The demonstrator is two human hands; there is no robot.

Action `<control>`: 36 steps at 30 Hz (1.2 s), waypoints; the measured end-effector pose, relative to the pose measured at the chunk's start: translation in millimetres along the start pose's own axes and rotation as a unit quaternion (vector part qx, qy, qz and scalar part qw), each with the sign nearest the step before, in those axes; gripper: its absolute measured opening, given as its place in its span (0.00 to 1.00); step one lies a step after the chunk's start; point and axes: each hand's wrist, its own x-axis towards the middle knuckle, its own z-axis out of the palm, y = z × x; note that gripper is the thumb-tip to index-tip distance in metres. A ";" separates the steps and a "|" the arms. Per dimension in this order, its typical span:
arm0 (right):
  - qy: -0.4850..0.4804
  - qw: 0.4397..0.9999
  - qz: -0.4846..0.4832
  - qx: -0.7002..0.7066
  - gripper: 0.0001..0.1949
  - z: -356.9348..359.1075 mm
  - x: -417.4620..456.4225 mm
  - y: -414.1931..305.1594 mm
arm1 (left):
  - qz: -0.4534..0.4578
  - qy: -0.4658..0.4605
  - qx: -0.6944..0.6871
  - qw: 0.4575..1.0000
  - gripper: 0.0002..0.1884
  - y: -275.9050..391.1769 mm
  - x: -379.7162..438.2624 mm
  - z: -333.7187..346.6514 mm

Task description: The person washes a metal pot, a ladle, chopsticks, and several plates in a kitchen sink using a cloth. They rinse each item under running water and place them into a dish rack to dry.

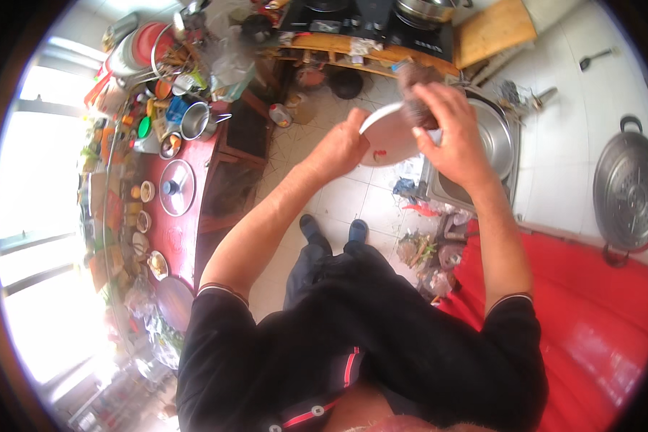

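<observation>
My left hand grips the left rim of a white bowl or deep plate, which is held tilted in the air and bears a small red mark near its lower edge. At the right rim, my right hand holds a blurred brown cloth, pressed to or just above the dish. Motion blur hides where the cloth touches. Just right of my right hand is a metal sink with a steel basin in it.
A black stove with a steel pot stands ahead. On the left, a red-topped counter bears a glass lid, a saucepan and small bowls. Bagged vegetables lie on the floor beside a red cover.
</observation>
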 end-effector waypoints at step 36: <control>-0.278 0.946 -0.022 0.164 0.20 267.7 193.6 -316.7 | -0.057 0.058 -0.052 0.995 0.15 -194.4 -209.7 -308.7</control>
